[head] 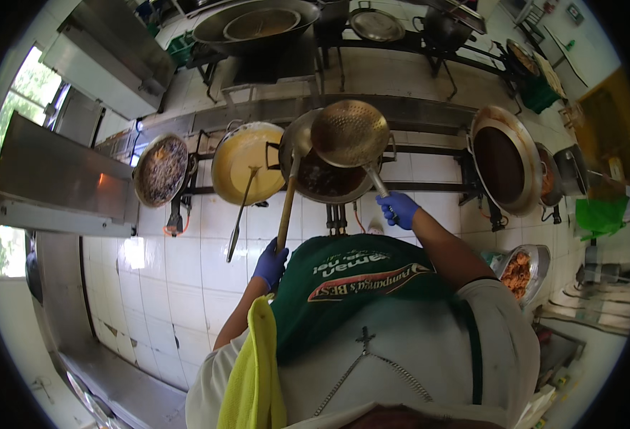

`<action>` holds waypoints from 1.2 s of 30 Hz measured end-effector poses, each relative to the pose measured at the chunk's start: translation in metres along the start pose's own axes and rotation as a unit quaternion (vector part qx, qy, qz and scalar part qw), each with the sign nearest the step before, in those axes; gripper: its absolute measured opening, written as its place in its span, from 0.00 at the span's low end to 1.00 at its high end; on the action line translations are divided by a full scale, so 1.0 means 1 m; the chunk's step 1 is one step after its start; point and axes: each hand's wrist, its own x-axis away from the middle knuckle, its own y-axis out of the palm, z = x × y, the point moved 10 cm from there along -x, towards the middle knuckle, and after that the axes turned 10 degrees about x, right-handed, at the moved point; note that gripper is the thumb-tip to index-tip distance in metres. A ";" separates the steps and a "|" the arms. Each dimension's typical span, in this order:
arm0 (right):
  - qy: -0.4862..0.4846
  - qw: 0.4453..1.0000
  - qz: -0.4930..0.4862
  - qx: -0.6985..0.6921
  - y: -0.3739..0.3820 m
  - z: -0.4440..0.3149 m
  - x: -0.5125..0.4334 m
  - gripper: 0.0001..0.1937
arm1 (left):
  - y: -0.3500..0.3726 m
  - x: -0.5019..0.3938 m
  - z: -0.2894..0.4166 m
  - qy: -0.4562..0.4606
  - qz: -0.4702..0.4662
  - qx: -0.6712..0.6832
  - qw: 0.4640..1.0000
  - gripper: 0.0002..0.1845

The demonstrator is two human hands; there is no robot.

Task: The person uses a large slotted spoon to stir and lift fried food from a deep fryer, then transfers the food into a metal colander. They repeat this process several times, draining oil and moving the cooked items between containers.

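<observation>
In a blue glove, my left hand (271, 265) grips the wooden handle (286, 214) of a long ladle, whose metal head (302, 134) is at the left side of a wok (315, 196) of dark liquid. My right hand (398, 210), gloved too, holds the metal handle of a large perforated skimmer (350, 133). The skimmer's bowl is over the far part of the wok and hides some of the liquid. Just left of the wok sits a pan of yellow batter (240, 166), with a long-handled utensil (242, 214) leaning in it.
A pan of dark, lumpy food (160, 170) stands at the left of the burner stand (422, 187). Farther right is a wide pan of dark brown liquid (500, 161). A metal basin (541, 263) of orange-brown food lies to my right. Steel cabinets (63, 177) stand at the left.
</observation>
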 end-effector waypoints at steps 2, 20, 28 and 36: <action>-0.009 1.000 -0.016 -0.002 0.007 -0.007 0.003 0.08 | -0.004 -0.003 0.002 0.021 0.004 0.012 1.000 0.35; 0.011 0.997 -0.026 -0.074 0.033 -0.013 -0.016 0.08 | -0.021 0.025 0.014 0.003 0.012 -0.083 0.996 0.38; 0.021 0.995 -0.026 -0.096 0.035 -0.011 -0.017 0.10 | -0.024 0.020 0.001 0.022 0.006 -0.162 0.986 0.38; 0.013 0.993 -0.052 -0.101 0.035 -0.016 -0.006 0.11 | -0.022 0.030 0.005 -0.031 -0.002 -0.129 0.991 0.38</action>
